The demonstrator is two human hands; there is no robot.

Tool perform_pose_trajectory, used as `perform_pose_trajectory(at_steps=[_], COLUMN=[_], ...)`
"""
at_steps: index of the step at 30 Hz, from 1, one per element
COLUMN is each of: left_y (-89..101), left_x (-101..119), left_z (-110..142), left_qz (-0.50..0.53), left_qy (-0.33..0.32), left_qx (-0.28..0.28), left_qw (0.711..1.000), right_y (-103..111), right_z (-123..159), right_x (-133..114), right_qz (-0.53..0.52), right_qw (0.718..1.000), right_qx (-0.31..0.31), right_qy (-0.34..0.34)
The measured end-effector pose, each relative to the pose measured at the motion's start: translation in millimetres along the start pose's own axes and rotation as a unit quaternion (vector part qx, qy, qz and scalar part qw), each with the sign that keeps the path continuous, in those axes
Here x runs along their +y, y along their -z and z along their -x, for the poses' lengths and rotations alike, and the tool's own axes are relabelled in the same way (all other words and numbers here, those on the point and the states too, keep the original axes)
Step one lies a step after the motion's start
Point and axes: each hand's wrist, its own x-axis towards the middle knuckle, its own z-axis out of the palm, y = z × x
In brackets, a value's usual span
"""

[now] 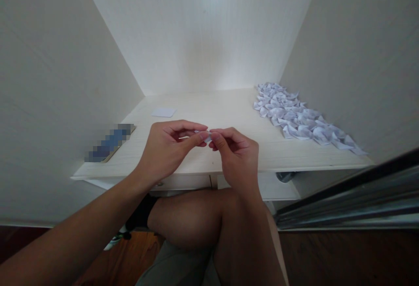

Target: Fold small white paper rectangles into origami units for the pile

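Above the front part of the white desk (196, 103), both my hands meet on a small piece of folded white paper (207, 137). My left hand (172, 144) pinches its left side between thumb and fingers. From the right, my right hand (237, 148) grips the same paper, thumb on top and fingers curled behind. Most of the paper is covered by my fingertips, so its exact shape is hidden. Behind my left hand, a flat white stack or sheet of paper (164, 112) lies on the desk.
Many folded white paper pieces (294, 114) lie piled along the desk's right side. A blurred-out phone-like object (111, 143) rests at the left edge. Walls enclose the desk on three sides. Below are a drawer (183, 182) and a shelf with a dark round object (286, 176).
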Motion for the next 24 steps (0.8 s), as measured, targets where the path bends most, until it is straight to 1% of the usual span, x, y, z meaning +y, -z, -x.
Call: perform_pose_trajectory(at_steps=[3,7,9,12,14,17,21,24], left_y=[1.4,5.4,7.9,12.1,14.9,17.6,19.6,21.4], left_x=[-3,-10,-12,-12,-12,-17,-29,-35], left_z=[-2,-5,-5,-6,-6,-6,-6,-5], left_qz=[-0.020,-0.014,-0.004,0.004,-0.002,-0.005,0.034,0.038], left_qy=[-0.021,-0.030,-0.016,0.022,0.040,0.044,0.059,0.073], left_qx=[0.003,-0.014,-0.023,-0.044,-0.063,-0.071,-0.053,-0.050], left_qw=[1.000,0.999,1.000,0.999,0.997,0.997,0.996,0.995], right_y=[-2,-3,-2,0,0,-3,-8,-12], right_z=[2,3,2,0,-1,-2,-2,-1], right_x=[0,2,4,8,11,17,25,29], right_qz=[0.042,0.091,0.087,0.045,0.022,0.020,0.012,0.000], right_qw=[0.999,0.995,0.996,0.997,0.995,0.993,0.993,0.991], right_qx=[-0.001,0.006,-0.001,-0.026,-0.033,-0.029,-0.014,-0.026], right_qy=[0.005,0.026,0.004,-0.060,-0.091,-0.110,-0.119,-0.134])
